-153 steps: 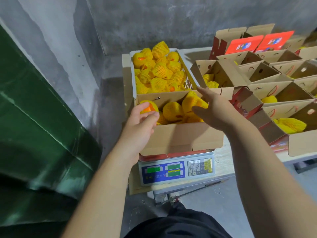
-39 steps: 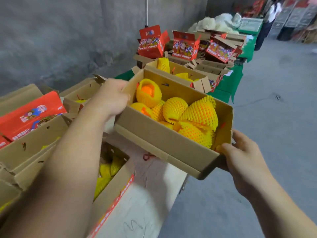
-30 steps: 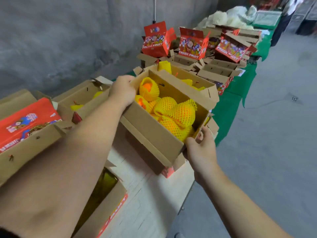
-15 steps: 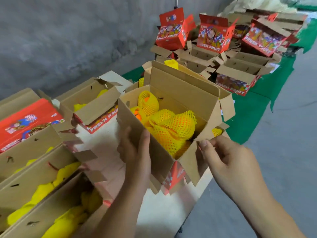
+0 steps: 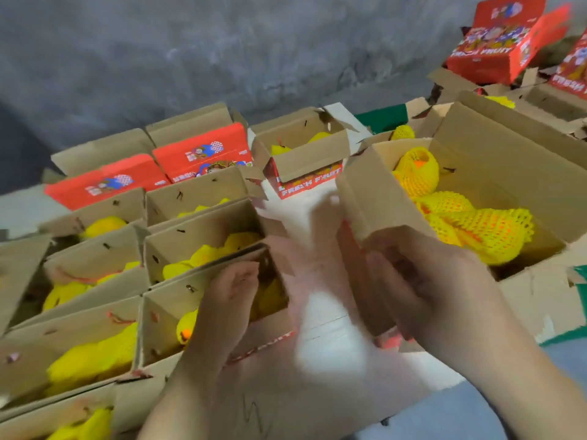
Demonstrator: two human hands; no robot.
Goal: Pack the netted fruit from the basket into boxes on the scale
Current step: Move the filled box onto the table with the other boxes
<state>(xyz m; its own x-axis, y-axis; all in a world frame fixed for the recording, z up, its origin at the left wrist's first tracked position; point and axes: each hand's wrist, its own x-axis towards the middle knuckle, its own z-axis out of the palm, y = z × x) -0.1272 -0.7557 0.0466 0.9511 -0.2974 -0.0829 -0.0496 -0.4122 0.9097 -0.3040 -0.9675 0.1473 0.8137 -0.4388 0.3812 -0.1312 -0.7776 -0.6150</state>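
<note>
Right hand (image 5: 435, 281) gripped the filled box (image 5: 495, 192) at its near corner; left hand (image 5: 232, 300), blurred, state indeterminate. Best seated squarely beside neighbouring boxes (image 5: 203, 246) leftward.

Right hand (image 5: 435, 290) gripped near corner of filled box (image 5: 378, 204) at right of frame, netted fruit (image 5: 476, 223) inside. Left hand (image 5: 232, 300) rested at open box (image 5: 165, 315), lower centre; blurred.
</note>
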